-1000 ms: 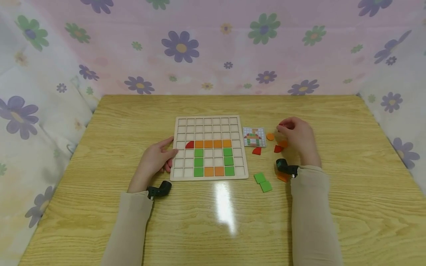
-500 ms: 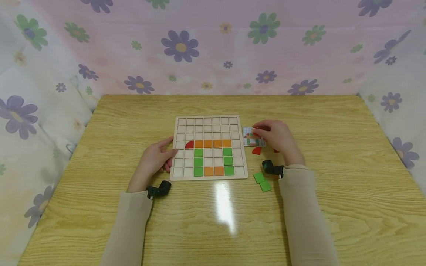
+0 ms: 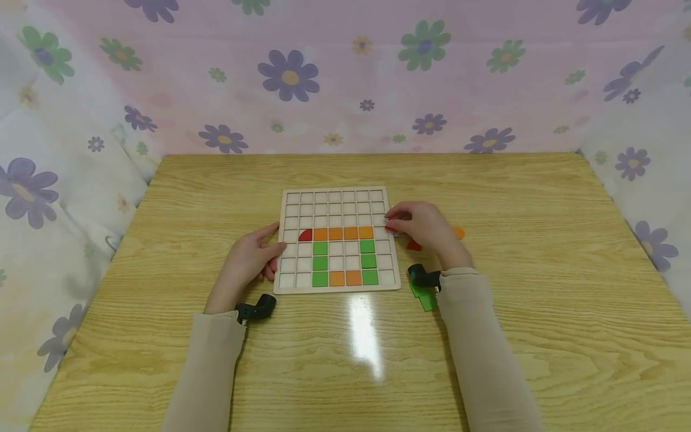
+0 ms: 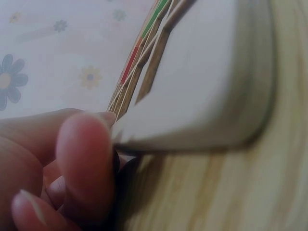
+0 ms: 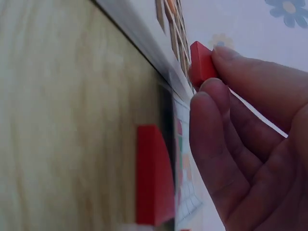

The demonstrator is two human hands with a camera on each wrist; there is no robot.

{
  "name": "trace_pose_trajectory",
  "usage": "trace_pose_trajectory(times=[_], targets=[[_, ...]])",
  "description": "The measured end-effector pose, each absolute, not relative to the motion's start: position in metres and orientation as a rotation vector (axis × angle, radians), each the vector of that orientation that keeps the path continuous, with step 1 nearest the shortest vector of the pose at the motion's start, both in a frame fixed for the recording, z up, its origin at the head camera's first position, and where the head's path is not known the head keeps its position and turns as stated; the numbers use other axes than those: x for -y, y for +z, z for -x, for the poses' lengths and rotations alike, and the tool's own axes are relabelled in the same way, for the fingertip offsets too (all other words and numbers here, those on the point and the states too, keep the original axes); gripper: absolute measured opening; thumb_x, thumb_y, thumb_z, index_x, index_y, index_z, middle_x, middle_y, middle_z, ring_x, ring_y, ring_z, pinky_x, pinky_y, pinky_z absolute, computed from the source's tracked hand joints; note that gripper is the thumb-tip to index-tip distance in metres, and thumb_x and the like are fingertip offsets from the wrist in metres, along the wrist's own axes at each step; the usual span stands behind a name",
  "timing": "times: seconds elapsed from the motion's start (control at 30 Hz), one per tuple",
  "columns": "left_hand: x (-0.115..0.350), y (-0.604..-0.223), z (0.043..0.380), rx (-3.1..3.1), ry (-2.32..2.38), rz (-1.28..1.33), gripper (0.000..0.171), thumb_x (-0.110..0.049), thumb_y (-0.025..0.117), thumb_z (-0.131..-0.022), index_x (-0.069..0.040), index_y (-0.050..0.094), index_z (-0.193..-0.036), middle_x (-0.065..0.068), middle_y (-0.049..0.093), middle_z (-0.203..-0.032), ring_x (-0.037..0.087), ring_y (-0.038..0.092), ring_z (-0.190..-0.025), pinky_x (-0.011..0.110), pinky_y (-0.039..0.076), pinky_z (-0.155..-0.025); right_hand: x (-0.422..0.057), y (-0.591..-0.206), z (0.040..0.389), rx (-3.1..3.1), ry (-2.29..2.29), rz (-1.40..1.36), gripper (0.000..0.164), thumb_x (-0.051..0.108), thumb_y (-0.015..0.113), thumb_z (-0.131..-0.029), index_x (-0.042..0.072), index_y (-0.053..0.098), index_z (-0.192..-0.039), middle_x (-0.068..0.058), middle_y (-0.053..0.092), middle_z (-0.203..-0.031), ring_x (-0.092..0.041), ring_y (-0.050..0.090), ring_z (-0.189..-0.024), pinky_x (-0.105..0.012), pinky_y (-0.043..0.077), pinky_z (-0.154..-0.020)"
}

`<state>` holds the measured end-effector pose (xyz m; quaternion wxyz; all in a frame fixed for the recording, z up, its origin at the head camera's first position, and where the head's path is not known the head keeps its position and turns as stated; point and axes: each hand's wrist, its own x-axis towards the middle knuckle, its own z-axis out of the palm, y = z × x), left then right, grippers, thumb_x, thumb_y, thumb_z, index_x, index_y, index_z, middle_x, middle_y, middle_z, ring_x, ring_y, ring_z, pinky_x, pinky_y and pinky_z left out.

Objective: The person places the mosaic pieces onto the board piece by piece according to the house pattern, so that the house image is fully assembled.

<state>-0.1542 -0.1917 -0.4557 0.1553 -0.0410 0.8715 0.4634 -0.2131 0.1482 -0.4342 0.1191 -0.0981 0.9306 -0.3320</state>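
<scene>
A wooden grid board (image 3: 337,290) lies on the table. Set in its cells are a red quarter-circle tile (image 3: 306,235), a row of orange squares (image 3: 336,233) and two columns of green squares (image 3: 320,263). My left hand (image 3: 250,258) grips the board's left edge, thumb at the rim. Over the right edge is my right hand (image 3: 423,228), pinching another red tile (image 5: 202,63) between thumb and fingertips, seen best in the right wrist view. Beneath that hand, a pattern card (image 5: 187,190) lies mostly hidden in the head view.
Near the right hand lie a loose red tile (image 3: 414,246) and an orange piece (image 3: 459,232). Green squares (image 3: 426,301) lie partly under the right wrist camera (image 3: 423,277). Flowered cloth (image 3: 345,78) hangs behind the table and at both sides.
My right hand has carried the red tile leftward from the loose pieces, across the pattern card, to the board's right edge. The left hand stays at the board.
</scene>
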Motion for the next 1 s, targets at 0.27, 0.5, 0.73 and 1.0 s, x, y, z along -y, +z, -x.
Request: trace_pose_trajectory(times=[0.27,0.5,0.73,1.0], targets=[[0.192,-0.455,0.154,-2.503,1.33,0.113,0.058,-0.04,0.057,-0.085,-0.033,0.033,-0.137,0.01,0.058,-0.057,0.023,0.057,-0.046,0.032,0.044,-0.041,-0.135,-0.437,0.209,-2.699,-0.987,0.46,0.019,0.028,0.061,-0.085,0.022,0.068,-0.101,0.002,0.063,-0.1,-0.017,0.054,-0.086,-0.034,0.043,-0.078],[0.192,-0.455,0.155,-2.511,1.319,0.104,0.058,-0.039,0.058,-0.085,-0.032,0.033,-0.138,0.01,0.058,-0.057,0.023,0.057,-0.046,0.032,0.044,-0.041,-0.133,-0.436,0.208,-2.697,-1.001,0.469,0.018,0.022,0.061,-0.086,0.019,0.068,-0.102,0.001,0.062,-0.099,-0.016,0.053,-0.088,-0.033,0.043,-0.081],[0.191,-0.454,0.154,-2.505,1.327,0.108,0.058,-0.039,0.057,-0.086,-0.032,0.033,-0.137,0.01,0.058,-0.057,0.023,0.057,-0.046,0.032,0.044,-0.041,-0.132,-0.437,0.209,-2.688,-0.947,0.492,0.019,0.019,0.059,-0.087,0.016,0.065,-0.104,0.0,0.059,-0.094,-0.018,0.052,-0.086,-0.033,0.042,-0.08],[0.192,-0.456,0.154,-2.49,1.332,0.148,0.058,-0.041,0.058,-0.084,-0.035,0.034,-0.136,0.011,0.058,-0.058,0.024,0.058,-0.047,0.031,0.044,-0.042,-0.133,-0.438,0.208,-2.7,-0.97,0.552,0.017,0.023,0.063,-0.084,0.016,0.07,-0.098,0.0,0.057,-0.094,-0.017,0.05,-0.086,-0.033,0.04,-0.078]])
